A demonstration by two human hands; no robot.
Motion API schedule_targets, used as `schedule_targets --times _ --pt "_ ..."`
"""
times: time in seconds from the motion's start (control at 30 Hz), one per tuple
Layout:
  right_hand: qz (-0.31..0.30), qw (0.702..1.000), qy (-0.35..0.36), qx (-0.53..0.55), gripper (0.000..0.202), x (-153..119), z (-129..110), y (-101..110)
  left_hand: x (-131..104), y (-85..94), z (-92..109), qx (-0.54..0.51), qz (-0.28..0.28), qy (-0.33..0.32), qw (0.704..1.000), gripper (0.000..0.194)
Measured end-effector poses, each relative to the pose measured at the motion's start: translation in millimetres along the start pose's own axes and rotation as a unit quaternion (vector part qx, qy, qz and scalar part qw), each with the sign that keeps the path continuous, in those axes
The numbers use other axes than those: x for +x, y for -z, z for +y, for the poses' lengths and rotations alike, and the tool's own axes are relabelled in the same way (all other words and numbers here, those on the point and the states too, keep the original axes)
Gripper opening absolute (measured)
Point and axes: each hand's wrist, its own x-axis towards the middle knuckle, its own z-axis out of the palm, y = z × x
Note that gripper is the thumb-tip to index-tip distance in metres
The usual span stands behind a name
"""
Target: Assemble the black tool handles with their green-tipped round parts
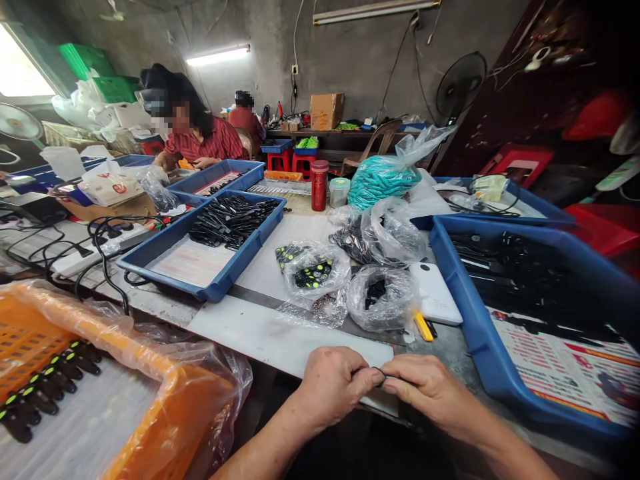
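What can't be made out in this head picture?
Head view, dark piece: most of its shape, covered by the fingers of the left hand and right hand.
Head view, orange crate: its far side, cut off by the left edge.
Head view, right blue tray: single pieces toward its right end, lost in shadow and blur.

Bottle point(320, 187) stands on desk point(440, 347), jar point(339, 194) just right of it. Tray point(250, 245) lies before and left of the bottle; left hand point(335, 383) and right hand point(425, 383), well before it.
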Motion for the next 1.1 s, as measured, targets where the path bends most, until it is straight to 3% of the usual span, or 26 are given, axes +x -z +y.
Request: schedule_targets --times 0.1,0.27,0.7,1.1 --pt "0.034 0.999 -0.019 -0.027 0.052 1 -2 -6 0 -2.3 1 0.024 0.033 0.038 0.998 0.03" --pt "0.006 1.0 -0.027 -0.009 0.046 2 -4 -6 -2 0.2 -2 -0.011 0.002 0.013 1.0 0.035" --pt "0.002 1.0 -0.031 0.004 0.043 3 -9 -4 -3 1.2 -3 -0.003 -0.004 0.011 1.0 0.033" --pt "0.047 0.998 -0.023 -0.033 0.042 -2 -9 -12 -2 -3.6 -4 0.006 -0.008 0.02 1.0 0.03"
